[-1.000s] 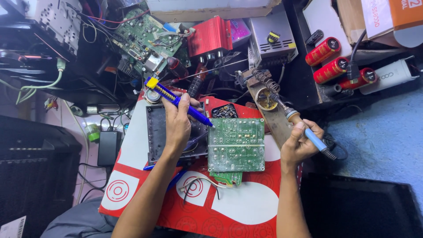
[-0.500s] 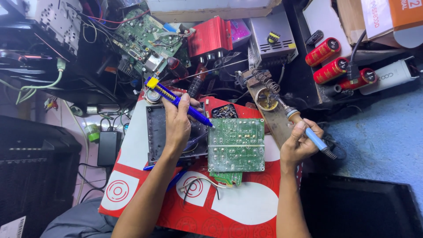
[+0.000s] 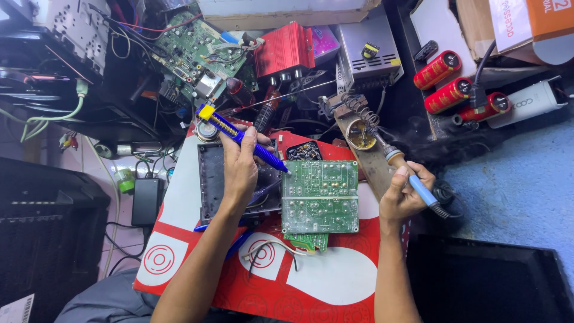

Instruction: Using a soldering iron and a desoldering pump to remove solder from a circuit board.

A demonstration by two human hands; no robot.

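My left hand (image 3: 241,166) grips a blue desoldering pump with a yellow plunger end (image 3: 239,136); its tip rests at the upper left corner of a green circuit board (image 3: 320,196) lying solder side up. My right hand (image 3: 404,192) holds a blue-handled soldering iron (image 3: 412,182), whose tip points up into the coiled wire stand on a wooden base (image 3: 361,141). The board sits partly on a dark rectangular panel (image 3: 209,185), all on a red and white mat (image 3: 311,281).
Behind the mat lie another green circuit board (image 3: 192,49), a red finned metal box (image 3: 286,49), a grey metal power supply (image 3: 366,55) and three red cylindrical capacitors (image 3: 449,87). Cardboard boxes (image 3: 526,24) stand at the far right. A black adapter (image 3: 147,201) and cables lie left.
None of note; both hands hold nearly the same positions, the right hand with the iron shifted very slightly.
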